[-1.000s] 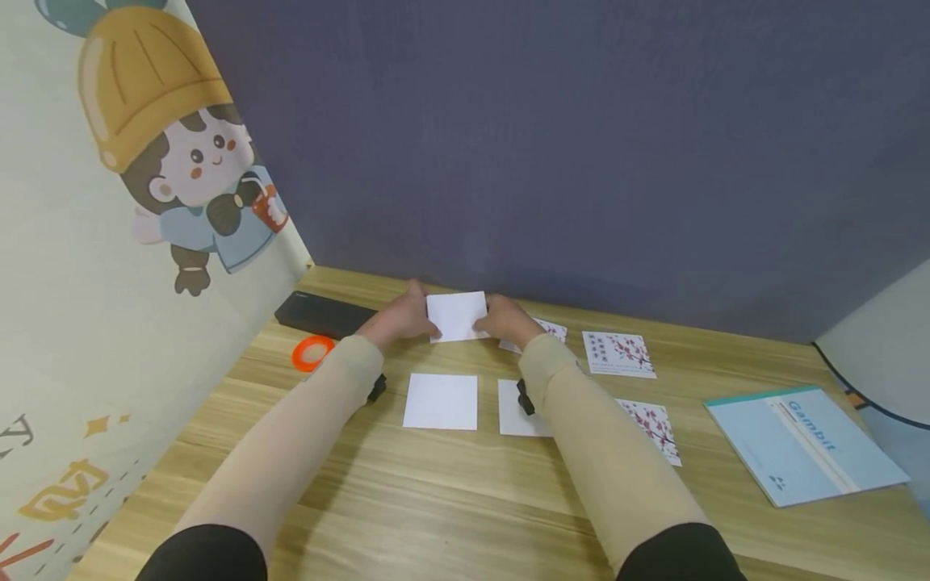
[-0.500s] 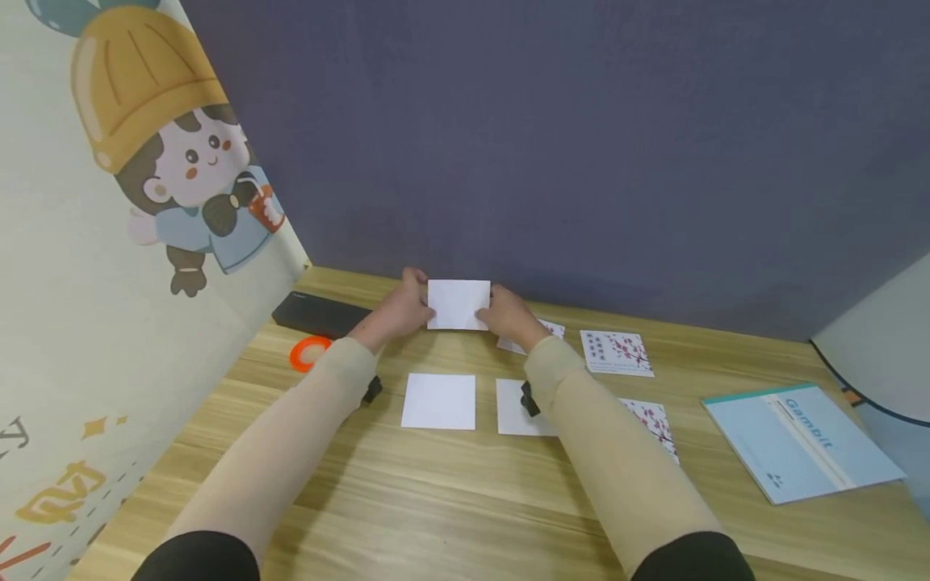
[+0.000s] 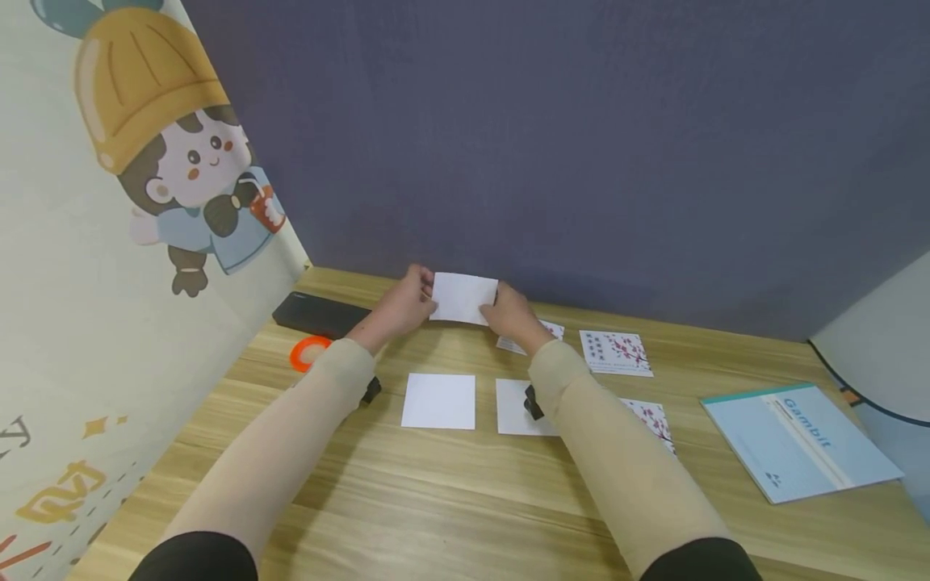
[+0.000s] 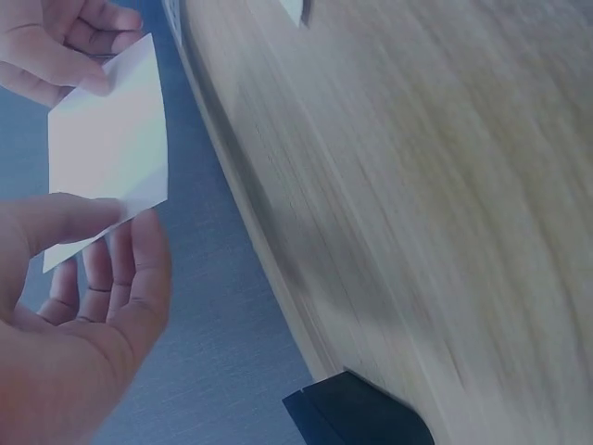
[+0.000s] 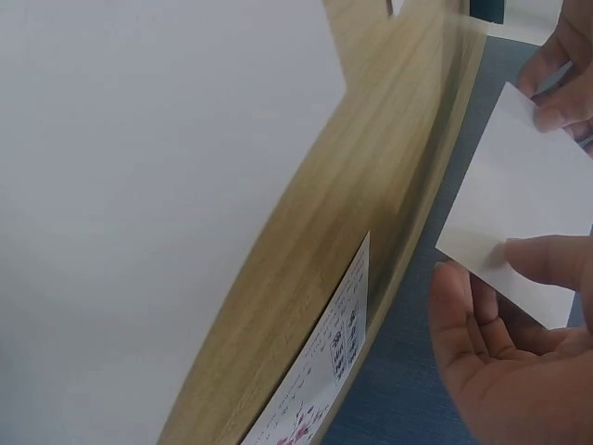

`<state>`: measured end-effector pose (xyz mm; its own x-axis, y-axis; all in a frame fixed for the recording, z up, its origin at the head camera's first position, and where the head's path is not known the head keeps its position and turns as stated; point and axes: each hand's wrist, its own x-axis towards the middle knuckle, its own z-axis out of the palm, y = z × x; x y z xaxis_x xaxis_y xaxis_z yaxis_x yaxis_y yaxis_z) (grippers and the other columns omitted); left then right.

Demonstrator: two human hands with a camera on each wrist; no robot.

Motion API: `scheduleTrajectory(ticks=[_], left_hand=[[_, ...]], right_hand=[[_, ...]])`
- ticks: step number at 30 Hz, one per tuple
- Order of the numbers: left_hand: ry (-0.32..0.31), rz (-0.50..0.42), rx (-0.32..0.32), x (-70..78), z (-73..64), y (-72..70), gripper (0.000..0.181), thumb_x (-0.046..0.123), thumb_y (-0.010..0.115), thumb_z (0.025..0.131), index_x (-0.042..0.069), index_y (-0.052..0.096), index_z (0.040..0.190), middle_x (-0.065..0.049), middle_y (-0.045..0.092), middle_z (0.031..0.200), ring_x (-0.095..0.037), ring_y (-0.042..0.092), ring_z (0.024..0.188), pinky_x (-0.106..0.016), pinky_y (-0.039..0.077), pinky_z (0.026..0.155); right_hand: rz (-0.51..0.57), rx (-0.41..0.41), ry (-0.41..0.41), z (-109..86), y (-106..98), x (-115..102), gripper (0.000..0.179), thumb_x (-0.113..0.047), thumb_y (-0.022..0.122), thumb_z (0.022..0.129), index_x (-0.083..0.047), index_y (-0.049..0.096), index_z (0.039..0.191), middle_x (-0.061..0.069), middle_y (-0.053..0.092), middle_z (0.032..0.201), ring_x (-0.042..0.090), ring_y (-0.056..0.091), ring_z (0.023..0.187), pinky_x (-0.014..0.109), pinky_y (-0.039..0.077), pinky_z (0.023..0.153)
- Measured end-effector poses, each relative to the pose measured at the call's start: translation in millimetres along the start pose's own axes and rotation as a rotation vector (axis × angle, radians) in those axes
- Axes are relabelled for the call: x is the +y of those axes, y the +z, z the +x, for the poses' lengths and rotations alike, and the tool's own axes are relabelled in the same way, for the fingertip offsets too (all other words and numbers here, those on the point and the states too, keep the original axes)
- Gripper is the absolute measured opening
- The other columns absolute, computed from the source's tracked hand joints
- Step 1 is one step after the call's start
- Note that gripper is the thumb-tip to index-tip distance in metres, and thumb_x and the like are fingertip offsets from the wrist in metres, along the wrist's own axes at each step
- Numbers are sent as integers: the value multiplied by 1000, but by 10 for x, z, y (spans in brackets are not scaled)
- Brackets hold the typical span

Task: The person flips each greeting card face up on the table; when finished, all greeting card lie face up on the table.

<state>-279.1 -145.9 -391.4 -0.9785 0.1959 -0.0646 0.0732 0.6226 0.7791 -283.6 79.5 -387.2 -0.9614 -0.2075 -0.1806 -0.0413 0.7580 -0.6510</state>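
Between both hands a white card (image 3: 465,298) is held up near the table's back edge, its blank face toward the head camera. My left hand (image 3: 407,303) pinches its left edge, thumb on the blank face and fingers behind, as the left wrist view shows. At the right edge my right hand (image 3: 508,313) pinches it the same way. In the right wrist view the card (image 5: 519,199) bends slightly. Below it on the table lie a blank white card (image 3: 438,401) and a second blank card (image 3: 514,407), partly covered by the right wrist.
Printed blossom cards lie to the right: one at the back (image 3: 616,353), one (image 3: 654,420) partly behind the right sleeve, another (image 3: 552,331) behind the right hand. A black case (image 3: 320,315) and an orange tape roll (image 3: 311,353) are left. A Gambit notebook (image 3: 802,442) lies far right.
Both hands have raised the white card up and slightly right, away from the table cards. It now tilts a little, right side lower. The cards on the table stay put.
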Motion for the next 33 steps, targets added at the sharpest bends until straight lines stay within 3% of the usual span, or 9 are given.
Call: scheduleTrajectory(ticks=[7,11,13,15,23,28,33], left_hand=[[74,-25,22,16,-15,17,35,9,59,107,11,40,136,-9,50,124,-27,60,119,-41,59,92],[135,-14,29,2,-23,26,34,8,59,108,10,41,137,-11,52,126,-28,60,123,-42,59,101],[165,-10,28,-6,-29,31,34,8,59,108,9,42,137,-11,53,127,-28,60,123,-42,58,104],[195,-3,29,-5,-39,32,32,7,59,108,9,43,136,-12,55,128,-28,61,123,-42,58,104],[285,63,50,37,-85,34,21,8,60,108,8,53,128,-9,60,124,-25,65,115,-41,61,93],[303,94,63,45,-86,40,20,8,60,108,7,57,128,-8,60,123,-24,65,113,-41,61,93],[307,101,73,52,-94,36,18,8,60,108,8,58,126,-8,61,122,-23,66,112,-41,61,97]], right_hand=[[57,10,11,4,-16,41,68,-26,51,110,8,26,164,29,42,165,43,44,154,54,42,126],[102,21,9,-16,-25,48,48,-28,51,111,5,45,146,24,59,135,37,61,124,49,55,106],[120,28,4,-23,-27,53,37,-29,50,111,1,50,133,18,59,117,31,60,106,44,55,92],[136,34,-2,-26,-31,63,32,-29,49,111,-1,51,127,15,57,110,28,56,97,41,52,85],[202,38,-16,8,-38,122,43,-35,51,111,-2,51,139,21,57,147,36,60,129,53,54,111],[219,57,-16,40,-28,146,41,-36,54,110,-3,53,135,20,60,144,37,62,126,52,55,108],[207,78,-26,50,-14,153,44,-32,54,109,-1,52,141,20,61,145,37,62,130,51,56,109]])
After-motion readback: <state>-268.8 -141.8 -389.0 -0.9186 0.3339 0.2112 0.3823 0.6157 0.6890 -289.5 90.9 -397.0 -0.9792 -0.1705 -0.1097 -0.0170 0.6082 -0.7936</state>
